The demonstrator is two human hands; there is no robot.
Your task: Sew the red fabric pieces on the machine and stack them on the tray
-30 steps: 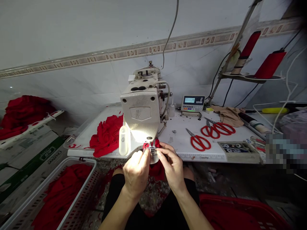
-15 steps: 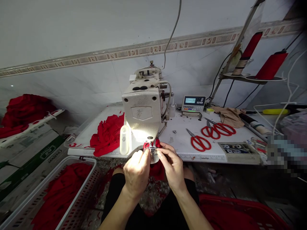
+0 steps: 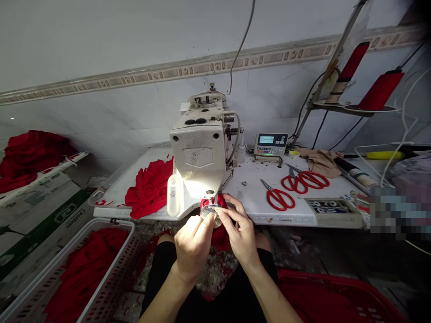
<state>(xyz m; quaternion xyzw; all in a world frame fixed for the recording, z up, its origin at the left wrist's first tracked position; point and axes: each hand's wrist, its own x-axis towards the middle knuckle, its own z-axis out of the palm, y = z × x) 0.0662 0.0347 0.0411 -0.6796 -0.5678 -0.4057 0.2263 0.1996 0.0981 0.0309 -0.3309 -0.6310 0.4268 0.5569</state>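
Observation:
A cream sewing machine (image 3: 199,152) stands on a white table (image 3: 256,202), its lamp lighting the needle area. A small piece of red fabric (image 3: 218,235) lies under the presser foot and hangs down toward my lap. My left hand (image 3: 192,246) pinches the fabric just in front of the needle, fingers closed on it. My right hand (image 3: 239,231) holds the same piece from the right side, fingers curled over it. Both hands meet at the needle plate.
A heap of red fabric (image 3: 150,188) lies left of the machine. Red-handled scissors (image 3: 278,197), a second pair (image 3: 305,179), a control box (image 3: 270,144) and a small tray (image 3: 330,207) sit to the right. Red thread cones (image 3: 380,89) stand on a rack. A white basket (image 3: 50,278) of red pieces is lower left.
Both hands have drawn slightly closer together at the needle, with the left fingertips now nearer the presser foot. The view shifted a little.

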